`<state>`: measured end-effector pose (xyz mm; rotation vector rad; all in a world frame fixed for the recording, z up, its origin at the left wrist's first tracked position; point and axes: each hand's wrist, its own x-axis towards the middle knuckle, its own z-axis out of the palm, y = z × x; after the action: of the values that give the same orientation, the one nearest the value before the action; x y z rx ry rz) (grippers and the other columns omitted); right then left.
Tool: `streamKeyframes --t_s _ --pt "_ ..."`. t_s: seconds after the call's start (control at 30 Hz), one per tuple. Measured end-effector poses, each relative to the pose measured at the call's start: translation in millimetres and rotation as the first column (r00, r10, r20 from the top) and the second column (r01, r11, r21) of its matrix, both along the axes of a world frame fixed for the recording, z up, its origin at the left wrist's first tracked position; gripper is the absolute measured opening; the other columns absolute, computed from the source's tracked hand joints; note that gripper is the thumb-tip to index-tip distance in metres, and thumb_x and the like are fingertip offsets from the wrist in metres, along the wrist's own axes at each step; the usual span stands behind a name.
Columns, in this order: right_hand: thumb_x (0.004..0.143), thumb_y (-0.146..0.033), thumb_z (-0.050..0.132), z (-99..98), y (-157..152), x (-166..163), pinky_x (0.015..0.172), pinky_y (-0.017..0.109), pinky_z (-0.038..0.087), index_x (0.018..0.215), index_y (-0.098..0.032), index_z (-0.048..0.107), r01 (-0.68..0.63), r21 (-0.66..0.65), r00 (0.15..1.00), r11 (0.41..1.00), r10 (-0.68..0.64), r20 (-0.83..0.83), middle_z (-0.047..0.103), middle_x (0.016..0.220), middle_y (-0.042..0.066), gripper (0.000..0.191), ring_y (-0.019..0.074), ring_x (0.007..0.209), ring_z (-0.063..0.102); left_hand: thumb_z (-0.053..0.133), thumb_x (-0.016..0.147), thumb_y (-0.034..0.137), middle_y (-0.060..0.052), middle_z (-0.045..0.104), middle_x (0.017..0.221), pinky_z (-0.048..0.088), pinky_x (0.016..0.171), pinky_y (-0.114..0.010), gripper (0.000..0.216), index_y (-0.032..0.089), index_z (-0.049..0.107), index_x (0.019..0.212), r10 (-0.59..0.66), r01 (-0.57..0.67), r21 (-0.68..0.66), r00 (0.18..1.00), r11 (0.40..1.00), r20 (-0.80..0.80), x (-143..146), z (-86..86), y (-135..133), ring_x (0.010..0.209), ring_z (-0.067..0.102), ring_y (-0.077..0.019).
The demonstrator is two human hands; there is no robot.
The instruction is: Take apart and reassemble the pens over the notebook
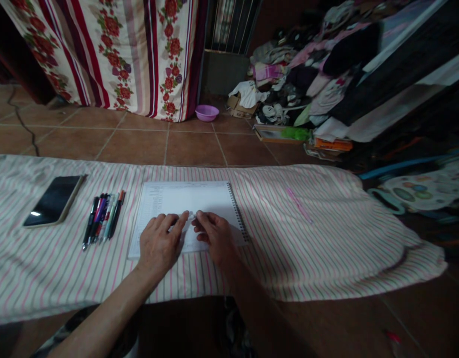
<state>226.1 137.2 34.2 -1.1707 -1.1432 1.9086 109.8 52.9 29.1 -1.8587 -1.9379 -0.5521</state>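
A spiral notebook lies on the striped cloth, its page white with faint lines and print along the left and top. My left hand rests on the page, palm down, fingers apart, one fingertip reaching a small whitish, partly clear thing. From the other side, my right hand pinches that thing between thumb and fingers, just over the page. Its kind is too small and blurred to make out. To the left lies a row of several pens; a pink pen lies alone right of the notebook.
A phone lies face up at the left of the striped cloth. Beyond, on the tiled floor, are a purple basin, a flowered curtain and a heap of clothes. A patterned chair stands at right.
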Motion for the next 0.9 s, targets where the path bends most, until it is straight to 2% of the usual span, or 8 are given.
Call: streamKeyframes --t_s 0.17,0.4,0.6,0.73,0.9 --pt "0.064 -0.039 0.069 1.9 -1.0 -2.0 0.047 0.020 0.041 0.069 -0.014 0.063 -0.010 0.008 1.000 1.000 0.010 0.021 0.064 0.067 0.003 0.026 0.0089 0.056 0.055 0.048 0.086 0.020 -0.004 0.063 0.081 0.040 0.063 -0.032 0.026 0.019 0.060 0.110 0.023 -0.022 0.011 1.000 1.000 -0.004 -0.3 0.5 -0.4 0.072 0.052 -0.0198" --pt "0.064 -0.034 0.068 0.9 -1.3 -4.2 0.051 0.021 0.041 0.069 -0.015 0.063 -0.013 0.034 1.000 0.999 0.013 0.012 0.066 0.069 0.003 0.020 0.0100 0.059 0.055 0.052 0.081 0.020 -0.003 0.062 0.079 0.037 0.062 -0.033 0.026 0.018 0.061 0.106 0.049 -0.049 -0.033 0.999 0.998 -0.011 0.3 -2.5 -0.7 0.071 0.052 -0.0203" --pt "0.064 -0.031 0.067 1.1 -0.5 -0.2 0.052 0.019 0.040 0.084 -0.020 0.064 -0.087 -0.027 0.995 0.996 0.085 -0.048 0.066 0.078 0.001 0.023 0.0101 0.066 0.058 0.052 0.080 0.019 -0.003 0.062 0.076 0.036 0.062 -0.033 0.027 0.018 0.061 0.105 0.068 -0.069 -0.047 0.998 0.997 -0.019 -1.3 -2.5 -1.4 0.070 0.052 -0.0203" --pt "0.067 -0.036 0.066 0.4 -0.2 0.5 0.049 0.019 0.040 0.096 -0.022 0.061 -0.090 -0.052 0.993 0.995 0.086 -0.078 0.066 0.081 0.001 0.032 0.0127 0.072 0.062 0.049 0.082 0.017 -0.003 0.062 0.076 0.036 0.062 -0.033 0.027 0.018 0.061 0.106 0.060 -0.061 -0.027 0.998 0.998 -0.018 -1.3 -1.9 -1.4 0.069 0.052 -0.0200" --pt "0.066 -0.043 0.067 -1.6 1.4 0.8 0.049 0.020 0.041 0.075 -0.016 0.059 -0.073 -0.029 0.997 0.997 0.074 0.003 0.067 0.074 0.004 0.030 0.0127 0.064 0.061 0.048 0.084 0.019 -0.003 0.063 0.078 0.035 0.060 -0.033 0.025 0.018 0.061 0.105 0.037 -0.037 -0.022 0.999 0.999 -0.020 1.0 -2.3 -1.0 0.069 0.052 -0.0200"
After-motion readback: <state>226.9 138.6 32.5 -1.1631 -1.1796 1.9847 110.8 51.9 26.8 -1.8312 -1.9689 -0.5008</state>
